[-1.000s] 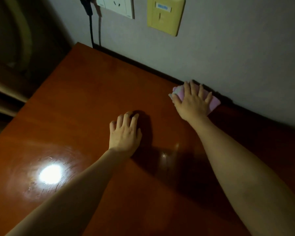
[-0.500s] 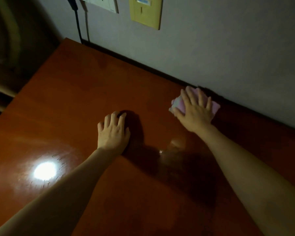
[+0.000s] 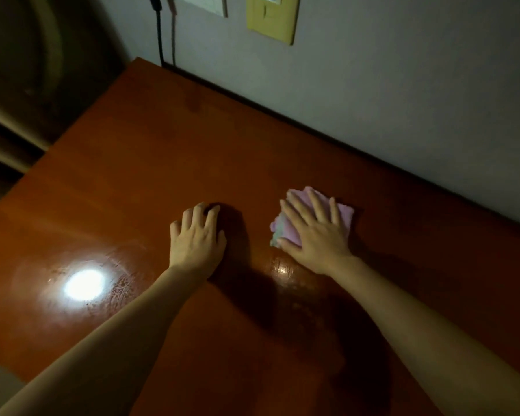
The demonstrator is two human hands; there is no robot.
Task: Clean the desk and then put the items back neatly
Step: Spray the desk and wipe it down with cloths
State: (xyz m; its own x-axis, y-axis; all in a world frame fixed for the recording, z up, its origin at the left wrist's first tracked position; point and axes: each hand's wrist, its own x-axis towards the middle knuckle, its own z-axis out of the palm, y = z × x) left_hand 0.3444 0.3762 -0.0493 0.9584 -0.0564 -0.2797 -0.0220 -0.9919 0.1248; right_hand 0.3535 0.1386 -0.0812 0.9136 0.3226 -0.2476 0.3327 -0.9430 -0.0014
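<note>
Now, at the far left, beyond the edge of the surface (image 3: 132,151), there is only a dark area with some pale bands, too dim to identify. On the reddish-brown wood a bright round reflection of light (image 3: 83,284) shines near the left side, and fine marks are visible in the gloss around it. Further right, the left hand (image 3: 196,240) lies palm down on the wood, its fingers slightly bent and a little apart, holding nothing. Just beside it, to the right, the right hand (image 3: 315,232) presses flat on a folded pink cloth (image 3: 344,216), with the fingers straight and spread over it. The cloth lies on the surface near the middle, apart from the wall, and its pink edges show beyond the fingertips and at the left of the hand, where a paler layer also shows. Both forearms are bare. On the grey wall (image 3: 403,85) above there are a white socket plate (image 3: 203,4) with two cables (image 3: 160,34) hanging down behind the back edge, and to the right of it a yellow plate (image 3: 272,19).
</note>
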